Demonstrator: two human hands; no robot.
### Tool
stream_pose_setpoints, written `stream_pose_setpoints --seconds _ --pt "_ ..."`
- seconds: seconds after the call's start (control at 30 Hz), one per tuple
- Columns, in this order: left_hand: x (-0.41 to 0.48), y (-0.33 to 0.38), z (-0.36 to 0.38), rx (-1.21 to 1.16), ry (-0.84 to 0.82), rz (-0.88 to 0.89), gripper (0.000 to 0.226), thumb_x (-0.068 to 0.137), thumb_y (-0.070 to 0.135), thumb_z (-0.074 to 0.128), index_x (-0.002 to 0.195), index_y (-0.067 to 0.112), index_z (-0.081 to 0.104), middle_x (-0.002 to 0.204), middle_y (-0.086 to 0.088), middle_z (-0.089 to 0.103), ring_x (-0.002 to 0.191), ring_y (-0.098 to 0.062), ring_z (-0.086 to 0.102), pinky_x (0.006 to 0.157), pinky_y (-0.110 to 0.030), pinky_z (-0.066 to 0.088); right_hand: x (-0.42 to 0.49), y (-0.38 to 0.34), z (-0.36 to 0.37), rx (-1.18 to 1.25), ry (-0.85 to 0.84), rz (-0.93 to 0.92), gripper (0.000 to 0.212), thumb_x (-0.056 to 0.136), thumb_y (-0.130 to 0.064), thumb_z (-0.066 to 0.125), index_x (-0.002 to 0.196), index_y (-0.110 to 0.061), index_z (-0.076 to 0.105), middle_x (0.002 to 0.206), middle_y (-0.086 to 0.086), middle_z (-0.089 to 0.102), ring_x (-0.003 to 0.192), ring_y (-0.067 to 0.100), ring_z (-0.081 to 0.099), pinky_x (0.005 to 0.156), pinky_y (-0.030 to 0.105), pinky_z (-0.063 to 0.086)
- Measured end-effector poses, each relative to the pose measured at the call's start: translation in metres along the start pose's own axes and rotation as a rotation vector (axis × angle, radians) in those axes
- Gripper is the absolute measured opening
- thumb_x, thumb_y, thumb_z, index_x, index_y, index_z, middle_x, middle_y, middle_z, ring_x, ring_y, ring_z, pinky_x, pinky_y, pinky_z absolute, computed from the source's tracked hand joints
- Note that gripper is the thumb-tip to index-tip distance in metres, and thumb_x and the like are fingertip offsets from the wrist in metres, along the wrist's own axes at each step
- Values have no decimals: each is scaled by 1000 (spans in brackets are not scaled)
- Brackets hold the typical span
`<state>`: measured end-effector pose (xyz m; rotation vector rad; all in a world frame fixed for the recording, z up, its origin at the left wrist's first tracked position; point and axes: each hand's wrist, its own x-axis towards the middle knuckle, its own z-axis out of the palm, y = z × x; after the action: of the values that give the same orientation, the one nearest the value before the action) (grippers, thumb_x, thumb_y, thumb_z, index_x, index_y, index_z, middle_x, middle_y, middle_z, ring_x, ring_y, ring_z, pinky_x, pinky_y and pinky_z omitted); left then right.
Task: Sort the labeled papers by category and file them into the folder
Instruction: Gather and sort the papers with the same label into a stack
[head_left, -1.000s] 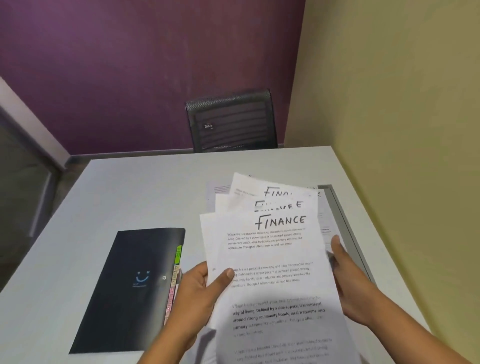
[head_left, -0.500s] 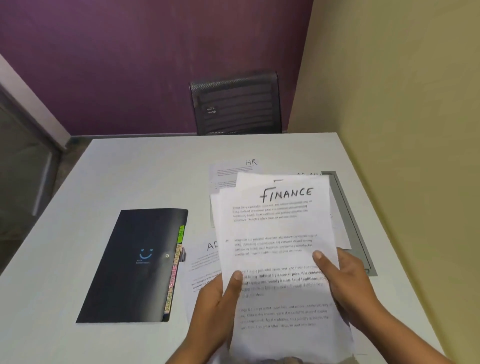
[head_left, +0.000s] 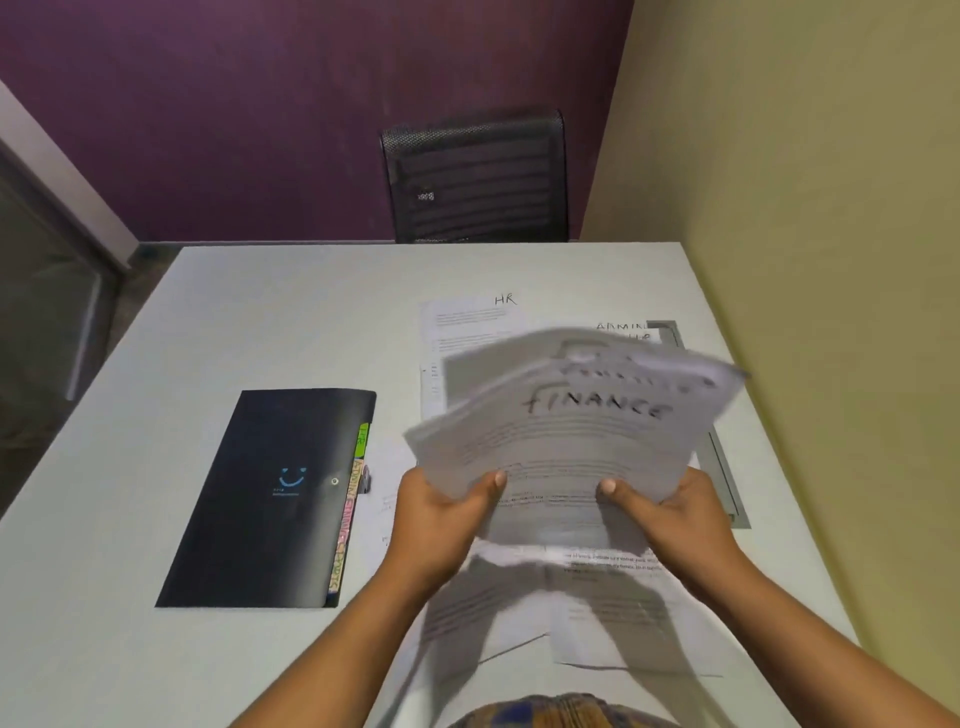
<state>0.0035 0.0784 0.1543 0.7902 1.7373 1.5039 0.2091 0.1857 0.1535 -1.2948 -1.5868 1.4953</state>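
While fingers (head_left: 497, 479) pinch each side, FINANCE papers (head_left: 571, 436) between

Small office room: white table (head_left: 260, 322), black mesh office chair (head_left: 475, 176) at its far edge, papers marked HR (head_left: 467, 317), black file folder (head_left: 260, 499).

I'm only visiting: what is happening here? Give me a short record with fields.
Held: FINANCE papers, lifted above the table, blurred
Left hand: grips the stack's near left edge
Right hand: grips its near right edge
Folder: black, closed, flat on the table, left of the hands
On table: HR sheet, ADMIN sheet, other sheets under the arms
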Motion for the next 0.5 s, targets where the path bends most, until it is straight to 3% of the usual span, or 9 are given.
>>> stream_pose_setpoints --seconds 0.1,0.17,0.27,0.4,0.5 --pt "2 0 8 -28 -19 -3 33 81 3 77 95 30 65 86 26 75 87 4 71 71 -11 54 -1 6 4 42 57 1 30 80 -13 79 104 -26 66 89 -19 74 80 -3 70 69 8 51" --pt "1 -2 10 -47 -42 -11 36 79 3 79 99 28 64 86 26 74 86 6 70 68 -11 54 -2 8 3 29 70 22 32 79 -15 80 105 -24 63 87 -16 71 75 -4 66 70 12 50" --pt "3 -9 12 10 -27 41 35 77 8 83 98 32 70 94 16 76 91 1 70 76 -18 56 -2 12 1 -36 23 -13 25 80 -7 79 84 -26 64 55 -25 65 54 -9 63 58 4 46" --pt "9 -10 16 49 -34 74 26 77 12 84 88 32 74 93 8 76 91 -8 71 81 -29 58 1 16 -4 -102 5 -62 34 78 -10 81 95 -36 67 83 -31 72 82 -10 68 68 7 50" --pt "12 -9 20 38 -69 24 17 78 12 82 86 26 75 86 9 78 84 -6 73 74 -23 57 3 20 -7 -98 -5 -56 34 79 -10 81 94 -37 66 80 -28 73 79 -9 69 65 6 50"
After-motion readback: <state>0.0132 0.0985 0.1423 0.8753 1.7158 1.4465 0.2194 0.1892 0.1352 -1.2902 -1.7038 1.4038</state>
